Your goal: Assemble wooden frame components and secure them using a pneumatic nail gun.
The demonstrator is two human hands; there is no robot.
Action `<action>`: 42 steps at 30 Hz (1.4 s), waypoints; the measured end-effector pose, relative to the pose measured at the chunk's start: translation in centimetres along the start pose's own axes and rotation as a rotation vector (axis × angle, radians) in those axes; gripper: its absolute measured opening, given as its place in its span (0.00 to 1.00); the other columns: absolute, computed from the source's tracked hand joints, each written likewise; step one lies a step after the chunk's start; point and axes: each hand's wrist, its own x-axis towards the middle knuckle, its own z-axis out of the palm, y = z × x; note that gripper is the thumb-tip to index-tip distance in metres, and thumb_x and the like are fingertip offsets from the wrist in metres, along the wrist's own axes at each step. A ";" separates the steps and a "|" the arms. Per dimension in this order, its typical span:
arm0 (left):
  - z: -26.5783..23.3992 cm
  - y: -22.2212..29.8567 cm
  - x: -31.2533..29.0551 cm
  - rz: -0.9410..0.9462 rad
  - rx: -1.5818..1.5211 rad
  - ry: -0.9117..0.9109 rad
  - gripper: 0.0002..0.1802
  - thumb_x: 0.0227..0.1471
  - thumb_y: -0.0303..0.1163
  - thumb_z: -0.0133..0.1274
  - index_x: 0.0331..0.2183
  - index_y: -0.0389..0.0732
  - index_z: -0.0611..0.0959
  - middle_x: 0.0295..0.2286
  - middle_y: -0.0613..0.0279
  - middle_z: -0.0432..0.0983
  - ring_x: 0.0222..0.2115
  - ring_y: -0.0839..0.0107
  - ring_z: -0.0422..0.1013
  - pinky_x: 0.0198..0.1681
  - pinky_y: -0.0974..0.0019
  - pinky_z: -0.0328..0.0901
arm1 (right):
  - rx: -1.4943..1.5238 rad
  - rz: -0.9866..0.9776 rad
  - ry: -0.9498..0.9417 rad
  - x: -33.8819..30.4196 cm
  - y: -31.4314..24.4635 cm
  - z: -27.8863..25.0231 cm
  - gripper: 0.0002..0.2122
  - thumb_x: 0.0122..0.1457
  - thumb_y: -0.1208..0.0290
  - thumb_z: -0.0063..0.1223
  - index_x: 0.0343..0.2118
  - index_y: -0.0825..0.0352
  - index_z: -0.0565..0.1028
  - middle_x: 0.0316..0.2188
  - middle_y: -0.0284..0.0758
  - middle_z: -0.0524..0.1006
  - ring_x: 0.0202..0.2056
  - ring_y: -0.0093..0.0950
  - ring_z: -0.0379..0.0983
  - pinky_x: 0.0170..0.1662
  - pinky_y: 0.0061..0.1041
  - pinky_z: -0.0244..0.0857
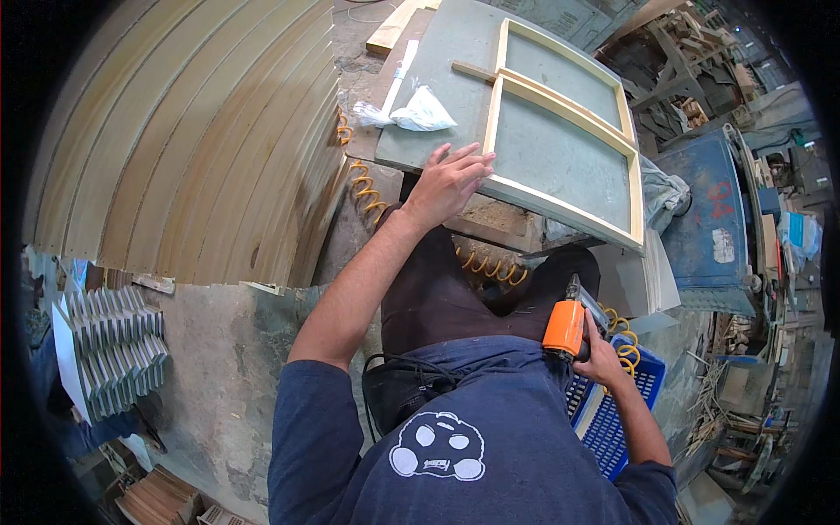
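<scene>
Wooden frame (567,109), laid on the grey surface (437,66) at 1–2 o'clock, is best steadied by the left hand (451,182), rested unclenched at its 8 o'clock corner, with fingers kept clear of any firing line. Orange pneumatic nailer (564,326) is grasped by the right hand (600,359) at 4 o'clock, nose pointed near 12; frame openings' long axes are aligned roughly 10-to-4.

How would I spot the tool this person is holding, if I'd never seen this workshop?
Start at the grey table ahead, then come back toward the person's lap, on the right. There, the right hand grips the tool. Its bright orange body sets it apart from the blue basket and the yellow coiled hose nearby.
</scene>
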 end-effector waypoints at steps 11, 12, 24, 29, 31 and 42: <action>-0.1 -0.2 0.0 0.015 -0.025 -0.039 0.14 0.54 0.28 0.56 0.44 0.49 0.78 0.56 0.73 0.69 0.62 0.66 0.58 0.65 0.48 0.51 | -0.022 0.091 -0.077 -0.5 0.3 -0.7 0.51 0.43 0.69 0.65 0.68 0.58 0.42 0.41 0.56 0.77 0.44 0.54 0.74 0.48 0.46 0.69; 0.0 -0.3 0.1 0.026 -0.025 -0.038 0.15 0.53 0.28 0.56 0.44 0.49 0.78 0.56 0.72 0.69 0.62 0.66 0.58 0.65 0.48 0.51 | -0.112 0.038 -0.015 -0.4 0.1 -0.9 0.51 0.43 0.68 0.66 0.68 0.58 0.44 0.40 0.56 0.78 0.43 0.54 0.75 0.47 0.46 0.69; -0.6 -0.1 0.3 0.022 0.004 -0.044 0.16 0.53 0.28 0.55 0.45 0.49 0.78 0.55 0.72 0.70 0.61 0.66 0.60 0.64 0.48 0.53 | -0.332 -0.421 0.368 9.5 -15.0 -2.8 0.43 0.38 0.72 0.66 0.63 0.60 0.60 0.27 0.38 0.79 0.28 0.40 0.77 0.35 0.34 0.71; -0.5 -0.1 0.3 0.032 -0.004 -0.053 0.16 0.52 0.27 0.56 0.44 0.48 0.78 0.56 0.69 0.70 0.62 0.63 0.59 0.64 0.49 0.53 | -0.362 -0.531 0.404 11.5 -15.6 -2.4 0.41 0.40 0.75 0.64 0.63 0.60 0.61 0.28 0.35 0.80 0.28 0.35 0.78 0.35 0.31 0.72; -0.6 -0.1 0.2 0.030 -0.003 -0.057 0.16 0.52 0.27 0.56 0.44 0.48 0.78 0.56 0.70 0.69 0.62 0.63 0.59 0.64 0.49 0.52 | -0.377 -0.525 0.393 11.8 -15.6 -2.5 0.41 0.40 0.74 0.64 0.63 0.60 0.61 0.28 0.35 0.80 0.28 0.35 0.78 0.35 0.31 0.72; -0.5 -0.2 0.2 0.037 -0.011 -0.035 0.17 0.51 0.26 0.56 0.44 0.49 0.77 0.56 0.70 0.70 0.62 0.63 0.59 0.65 0.50 0.52 | -0.412 -0.512 0.393 12.6 -15.6 -2.3 0.39 0.42 0.74 0.63 0.62 0.61 0.62 0.28 0.35 0.80 0.27 0.34 0.77 0.34 0.31 0.71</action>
